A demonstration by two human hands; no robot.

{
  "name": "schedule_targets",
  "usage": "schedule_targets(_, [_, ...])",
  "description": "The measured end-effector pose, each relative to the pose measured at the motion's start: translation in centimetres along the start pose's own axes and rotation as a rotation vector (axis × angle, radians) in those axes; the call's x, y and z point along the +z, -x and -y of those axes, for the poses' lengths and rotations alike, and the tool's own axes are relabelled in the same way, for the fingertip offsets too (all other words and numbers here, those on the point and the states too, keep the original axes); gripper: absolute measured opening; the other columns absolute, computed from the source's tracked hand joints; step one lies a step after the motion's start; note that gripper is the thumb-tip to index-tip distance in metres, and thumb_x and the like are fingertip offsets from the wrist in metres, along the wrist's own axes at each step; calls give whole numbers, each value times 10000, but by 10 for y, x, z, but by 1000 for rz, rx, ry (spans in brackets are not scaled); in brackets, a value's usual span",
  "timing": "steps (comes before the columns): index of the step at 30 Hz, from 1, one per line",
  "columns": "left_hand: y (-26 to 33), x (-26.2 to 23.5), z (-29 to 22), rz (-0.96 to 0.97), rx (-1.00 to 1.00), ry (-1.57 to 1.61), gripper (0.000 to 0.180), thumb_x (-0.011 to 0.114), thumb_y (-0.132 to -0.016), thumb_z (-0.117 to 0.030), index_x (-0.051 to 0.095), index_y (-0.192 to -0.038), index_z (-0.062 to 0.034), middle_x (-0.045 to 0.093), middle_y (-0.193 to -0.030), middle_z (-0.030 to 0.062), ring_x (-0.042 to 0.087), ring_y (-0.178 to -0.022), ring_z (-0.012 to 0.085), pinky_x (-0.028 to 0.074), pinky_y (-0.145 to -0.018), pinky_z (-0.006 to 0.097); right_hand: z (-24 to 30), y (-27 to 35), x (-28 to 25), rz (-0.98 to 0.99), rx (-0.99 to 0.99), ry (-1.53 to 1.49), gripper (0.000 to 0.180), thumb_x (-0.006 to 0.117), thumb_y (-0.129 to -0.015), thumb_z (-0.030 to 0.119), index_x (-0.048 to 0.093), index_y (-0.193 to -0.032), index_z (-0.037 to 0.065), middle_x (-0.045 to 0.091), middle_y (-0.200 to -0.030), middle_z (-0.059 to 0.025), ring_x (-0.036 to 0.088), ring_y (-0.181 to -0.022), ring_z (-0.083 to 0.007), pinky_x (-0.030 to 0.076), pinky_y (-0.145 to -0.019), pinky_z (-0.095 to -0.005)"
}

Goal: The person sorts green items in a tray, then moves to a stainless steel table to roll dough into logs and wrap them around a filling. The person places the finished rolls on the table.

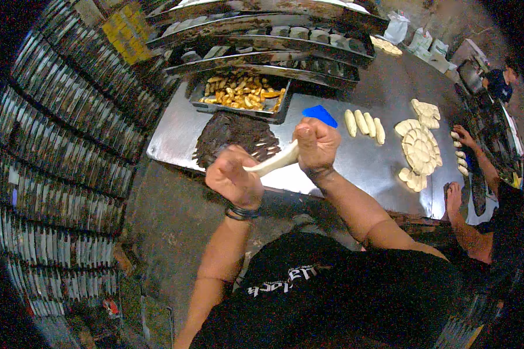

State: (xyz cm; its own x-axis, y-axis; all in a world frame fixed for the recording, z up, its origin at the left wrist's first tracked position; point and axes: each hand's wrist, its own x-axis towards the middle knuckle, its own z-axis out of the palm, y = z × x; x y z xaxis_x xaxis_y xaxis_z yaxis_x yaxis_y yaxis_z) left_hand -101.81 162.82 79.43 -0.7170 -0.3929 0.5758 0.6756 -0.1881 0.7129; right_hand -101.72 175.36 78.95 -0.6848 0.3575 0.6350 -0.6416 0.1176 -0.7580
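Observation:
Both hands hold one long roll of pale dough above the near edge of a steel table. My left hand grips its lower left end. My right hand is closed around its upper right end. The dough stretches between them. A dark brown pile of filling lies on the table just beyond my hands, and a blue scraper lies behind my right hand.
A tray of golden fried pieces sits past the filling. Three dough rolls and cut dough shapes lie to the right. Another person's hands work at the right. Tray racks stand on the left.

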Motion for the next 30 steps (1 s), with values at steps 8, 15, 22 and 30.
schedule_targets(8, [14,13,63,-101,-290,-311,547,427,-956,-444,480,-566,-63,466,-510,12,405,-469,89,324,-455,256,-66,-6,-57,165,326,376,448,673,-817,264,457,-499,35,413,-463,-55,370,-435,-86,314,-412,-298])
schedule_targets(15, [33,-13,103,66,-576,-588,551,389,-972,-432,472,-574,-60,469,-511,9,413,-459,111,329,-428,280,-56,44,-65,299,606,342,449,692,-817,302,479,-525,35,391,-467,23,345,-498,-44,306,-439,-275])
schedule_targets(22, [81,-117,131,186,-1361,-71,618,358,-926,-561,604,-763,-19,615,-689,85,580,-609,206,466,-535,323,-74,105,-71,754,1026,112,271,697,-808,227,629,-962,13,643,-860,-31,573,-760,-101,462,-675,-271])
schedule_targets(30, [68,-132,142,321,-1474,124,402,454,-947,-336,563,-1034,41,649,-984,154,656,-829,228,529,-685,291,-1,-57,-106,582,250,880,575,601,-801,427,456,-1192,32,478,-1161,-124,420,-1064,-262,332,-884,-433])
